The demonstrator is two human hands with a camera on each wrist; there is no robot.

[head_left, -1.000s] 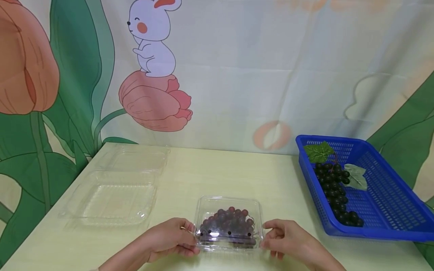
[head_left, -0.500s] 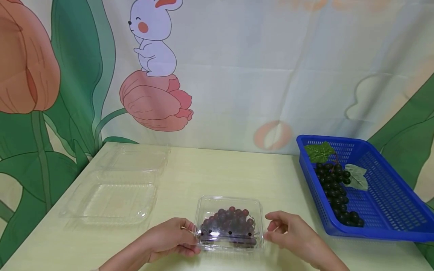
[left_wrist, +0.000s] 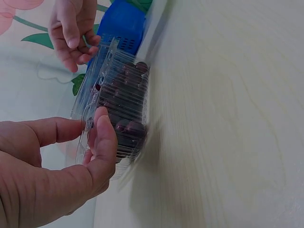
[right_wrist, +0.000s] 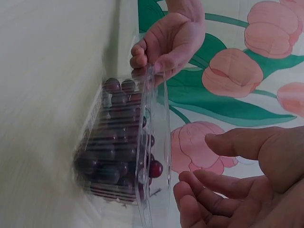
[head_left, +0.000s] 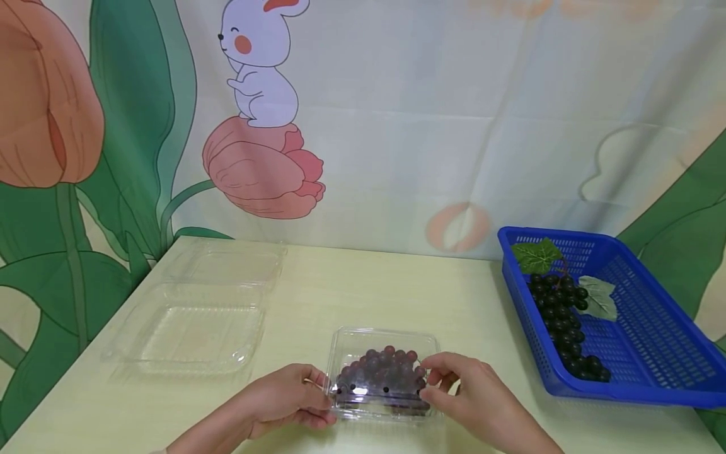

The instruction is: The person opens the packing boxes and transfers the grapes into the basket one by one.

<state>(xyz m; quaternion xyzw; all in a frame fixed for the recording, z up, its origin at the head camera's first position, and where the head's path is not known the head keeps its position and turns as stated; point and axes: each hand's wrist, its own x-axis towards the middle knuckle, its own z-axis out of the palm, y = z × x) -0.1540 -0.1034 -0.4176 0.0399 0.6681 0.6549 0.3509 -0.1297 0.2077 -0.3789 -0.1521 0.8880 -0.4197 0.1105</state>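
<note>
A small clear plastic clamshell box (head_left: 354, 340) sits on the table before me with a bunch of dark red grapes (head_left: 386, 369) inside. My left hand (head_left: 295, 397) holds its left edge; in the left wrist view the thumb and a finger pinch the box's rim (left_wrist: 90, 109). My right hand (head_left: 467, 391) hovers at the box's right side, fingers loosely bent and holding nothing. The right wrist view shows a gap between that hand (right_wrist: 242, 185) and the lid (right_wrist: 164, 137). A grape stem (right_wrist: 155, 192) shows near the rim there.
At the left of the table (head_left: 363, 284) stands a larger clear plastic container (head_left: 198, 331), its lid folded back. On the right, a blue perforated basket (head_left: 652, 334) holds a bunch of black grapes (head_left: 558, 315) with leaves. A printed cloth (head_left: 397, 126) hangs behind.
My right hand has let go of the box's right edge, drawn slightly away, then moved left over its right side. My left hand and the box have stayed in place.
</note>
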